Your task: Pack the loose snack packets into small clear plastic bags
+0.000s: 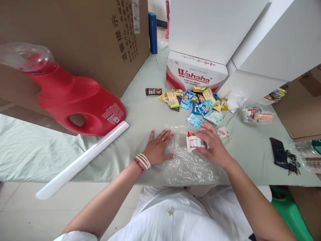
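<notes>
Over the clear plastic bag, small white packet with a red end, thin wrapper, boxy shape. Right hand has it gripped between thumb and fingers; can't tell if the packet touches the bag. Bag itself is thin film, flat, crinkled, shiny. Left hand is palm down at the bag's left edge, fingers slightly spread, no object visible in its grip. White bead bracelet plus red cord on that wrist.

Just beyond the bag: loose snack pile, glossy flat wrappers in blue, yellow, brown, pale green. Behind that, further from the bag, printed cardboard Wahaha box. Left of the bag: white strip, long, smooth, curved in section, and past it a rounded red plastic jug with a hole through its handle. Well right of the bag: metal keys beside a black case. Pale green cloth lies under the bag, lightly wrinkled.
</notes>
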The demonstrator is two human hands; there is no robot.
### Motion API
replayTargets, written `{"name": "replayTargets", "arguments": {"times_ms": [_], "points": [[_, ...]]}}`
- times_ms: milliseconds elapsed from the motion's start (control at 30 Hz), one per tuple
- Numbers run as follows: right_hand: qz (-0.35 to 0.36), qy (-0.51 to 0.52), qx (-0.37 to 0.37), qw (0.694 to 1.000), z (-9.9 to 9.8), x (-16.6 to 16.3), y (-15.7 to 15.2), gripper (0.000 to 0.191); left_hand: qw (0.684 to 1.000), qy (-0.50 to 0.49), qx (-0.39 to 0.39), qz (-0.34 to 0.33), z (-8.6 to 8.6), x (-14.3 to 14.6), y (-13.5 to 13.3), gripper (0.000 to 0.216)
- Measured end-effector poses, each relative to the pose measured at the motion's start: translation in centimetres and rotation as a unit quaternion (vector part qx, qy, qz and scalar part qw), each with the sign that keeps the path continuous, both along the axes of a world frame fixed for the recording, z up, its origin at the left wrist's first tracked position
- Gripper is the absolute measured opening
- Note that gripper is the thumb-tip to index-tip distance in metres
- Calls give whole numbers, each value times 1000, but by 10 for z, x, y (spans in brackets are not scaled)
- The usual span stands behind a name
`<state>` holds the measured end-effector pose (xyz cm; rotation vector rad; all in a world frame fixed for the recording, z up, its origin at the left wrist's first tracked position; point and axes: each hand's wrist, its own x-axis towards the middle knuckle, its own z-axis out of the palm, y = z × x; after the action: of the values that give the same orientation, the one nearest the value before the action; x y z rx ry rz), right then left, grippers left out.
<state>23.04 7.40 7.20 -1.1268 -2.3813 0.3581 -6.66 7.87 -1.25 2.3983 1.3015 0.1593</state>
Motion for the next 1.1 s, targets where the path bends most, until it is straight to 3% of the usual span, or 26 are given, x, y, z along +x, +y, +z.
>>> {"name": "replayTargets", "arguments": {"times_ms": [200, 300, 367, 500, 633, 733, 867, 967, 1100], "points": [[-25, -100, -91, 990, -54, -5, -40, 51, 998, -31, 34, 32, 8, -10, -2, 79], [-24, -59, -101, 993, -55, 5, -54, 61, 985, -84, 142, 55, 24, -16, -19, 54], [-28, -1, -100, 995, -47, 22, -70, 61, 977, -120, 175, 7, 33, -17, -39, 45], [-54, 36, -153, 986, -45, 58, -111, 56, 978, -115, 86, -150, 27, -10, -81, 47], [-68, 26, -160, 985, -64, 75, -135, 26, 983, -96, 48, -147, 6, -7, -97, 19], [-46, 65, -149, 986, -66, 77, -129, 23, 982, -143, 12, -124, 6, -10, -86, 23], [-34, 68, -187, 980, -43, 77, -94, 27, 979, -185, -42, -72, 27, -8, -56, 24], [-55, 50, -200, 977, -26, 76, -58, 28, 982, -183, -40, -32, 38, -4, -28, 30], [-74, -53, -230, 969, -20, 68, -15, 26, 993, -114, 0, 27, 29, 4, 3, 34]]}}
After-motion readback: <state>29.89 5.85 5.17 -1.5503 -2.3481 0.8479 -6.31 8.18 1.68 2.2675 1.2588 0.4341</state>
